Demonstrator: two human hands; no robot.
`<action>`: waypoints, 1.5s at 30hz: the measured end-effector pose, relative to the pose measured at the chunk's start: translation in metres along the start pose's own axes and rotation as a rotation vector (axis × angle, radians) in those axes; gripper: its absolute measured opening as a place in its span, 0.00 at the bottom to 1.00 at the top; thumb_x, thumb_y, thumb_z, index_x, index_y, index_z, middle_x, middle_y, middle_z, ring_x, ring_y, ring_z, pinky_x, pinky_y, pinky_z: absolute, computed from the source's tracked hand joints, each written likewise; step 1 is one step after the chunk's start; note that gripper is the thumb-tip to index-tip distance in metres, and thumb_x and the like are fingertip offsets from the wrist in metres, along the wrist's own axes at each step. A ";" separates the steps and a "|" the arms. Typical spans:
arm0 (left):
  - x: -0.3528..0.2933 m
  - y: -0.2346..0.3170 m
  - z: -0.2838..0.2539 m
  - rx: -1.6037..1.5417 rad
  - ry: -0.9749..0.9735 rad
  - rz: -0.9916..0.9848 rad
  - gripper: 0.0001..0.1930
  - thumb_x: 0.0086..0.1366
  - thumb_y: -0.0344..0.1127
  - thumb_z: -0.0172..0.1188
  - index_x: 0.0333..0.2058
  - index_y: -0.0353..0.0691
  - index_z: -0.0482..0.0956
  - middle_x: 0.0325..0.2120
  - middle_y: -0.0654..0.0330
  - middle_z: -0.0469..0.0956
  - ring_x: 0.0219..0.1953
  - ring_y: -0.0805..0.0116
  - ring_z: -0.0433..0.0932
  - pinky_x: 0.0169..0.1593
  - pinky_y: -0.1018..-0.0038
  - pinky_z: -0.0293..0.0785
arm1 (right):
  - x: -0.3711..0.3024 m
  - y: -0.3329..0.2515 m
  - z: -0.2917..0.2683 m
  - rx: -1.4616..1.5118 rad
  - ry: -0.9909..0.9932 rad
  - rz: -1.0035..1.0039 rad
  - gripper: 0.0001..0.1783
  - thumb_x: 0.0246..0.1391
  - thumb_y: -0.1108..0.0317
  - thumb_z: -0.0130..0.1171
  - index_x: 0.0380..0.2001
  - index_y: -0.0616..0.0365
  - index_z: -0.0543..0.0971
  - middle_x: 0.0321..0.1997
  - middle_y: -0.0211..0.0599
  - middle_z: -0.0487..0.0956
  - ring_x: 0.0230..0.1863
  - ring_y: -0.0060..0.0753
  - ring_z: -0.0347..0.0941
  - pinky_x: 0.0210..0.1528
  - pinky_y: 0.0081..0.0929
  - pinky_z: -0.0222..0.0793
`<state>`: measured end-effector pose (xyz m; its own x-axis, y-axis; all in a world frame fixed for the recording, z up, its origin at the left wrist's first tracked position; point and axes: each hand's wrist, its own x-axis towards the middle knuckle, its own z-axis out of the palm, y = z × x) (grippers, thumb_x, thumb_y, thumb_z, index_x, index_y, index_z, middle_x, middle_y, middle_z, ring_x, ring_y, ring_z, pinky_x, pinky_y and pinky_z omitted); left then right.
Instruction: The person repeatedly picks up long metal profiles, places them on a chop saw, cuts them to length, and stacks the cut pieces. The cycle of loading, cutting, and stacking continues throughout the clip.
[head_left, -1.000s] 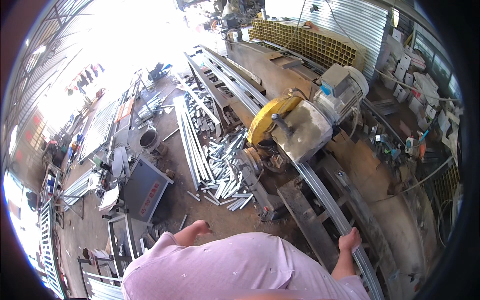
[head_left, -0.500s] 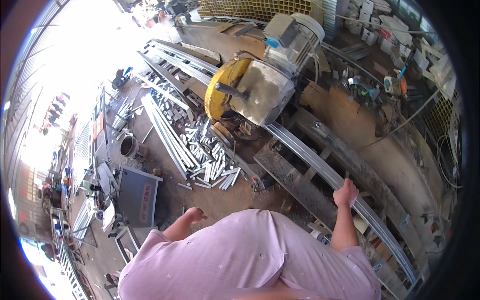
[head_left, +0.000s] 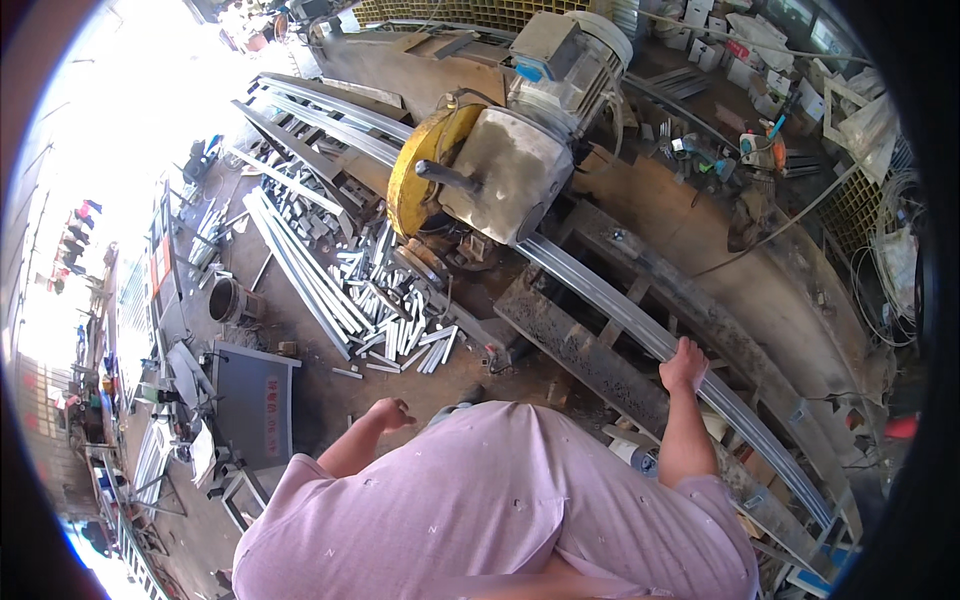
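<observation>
White glare burned out the upper left, the floor sat dimmer, and curved edges faded black.

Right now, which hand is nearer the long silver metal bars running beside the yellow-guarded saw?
Right: the right hand is on the long silver metal bars; the left hand hangs apart, to their left.

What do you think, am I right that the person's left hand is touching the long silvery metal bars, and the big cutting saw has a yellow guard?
Not quite: the right hand is touching the long silvery metal bars; the left hand is away from them. The head view shows it. The big cutting saw does have a yellow guard.
</observation>
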<state>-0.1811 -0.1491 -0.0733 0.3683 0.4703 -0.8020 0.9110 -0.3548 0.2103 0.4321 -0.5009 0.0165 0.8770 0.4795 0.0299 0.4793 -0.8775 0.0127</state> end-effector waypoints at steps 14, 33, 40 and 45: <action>0.026 0.053 -0.114 0.201 0.030 0.407 0.36 0.62 0.59 0.70 0.61 0.42 0.77 0.52 0.53 0.86 0.55 0.49 0.83 0.57 0.56 0.79 | -0.062 -0.024 0.029 0.041 -0.030 0.195 0.64 0.58 0.42 0.69 0.81 0.62 0.42 0.86 0.53 0.42 0.86 0.58 0.36 0.84 0.57 0.36; 0.049 0.299 -0.165 0.553 0.204 1.147 0.48 0.65 0.67 0.63 0.71 0.37 0.63 0.74 0.48 0.60 0.75 0.47 0.60 0.75 0.56 0.62 | -0.391 -0.096 0.039 0.786 -0.003 0.831 0.34 0.68 0.51 0.63 0.65 0.67 0.74 0.61 0.53 0.81 0.62 0.50 0.78 0.65 0.43 0.71; 0.082 0.413 -0.181 0.731 0.405 0.996 0.59 0.70 0.76 0.46 0.78 0.28 0.38 0.81 0.44 0.35 0.83 0.51 0.33 0.83 0.60 0.31 | -0.389 -0.074 0.029 1.284 0.044 1.044 0.29 0.72 0.49 0.59 0.63 0.63 0.77 0.59 0.37 0.83 0.59 0.28 0.75 0.61 0.27 0.67; 0.086 0.428 -0.179 0.808 0.455 0.856 0.65 0.66 0.80 0.49 0.78 0.31 0.33 0.81 0.46 0.31 0.83 0.53 0.28 0.83 0.60 0.27 | -0.307 -0.041 -0.006 1.779 0.223 1.037 0.42 0.72 0.37 0.53 0.69 0.65 0.69 0.69 0.48 0.76 0.71 0.46 0.72 0.76 0.44 0.63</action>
<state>0.2737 -0.1157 0.0484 0.9596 0.0245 -0.2802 0.0361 -0.9987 0.0365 0.1429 -0.6117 0.0125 0.8301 -0.2106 -0.5163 -0.4603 0.2638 -0.8477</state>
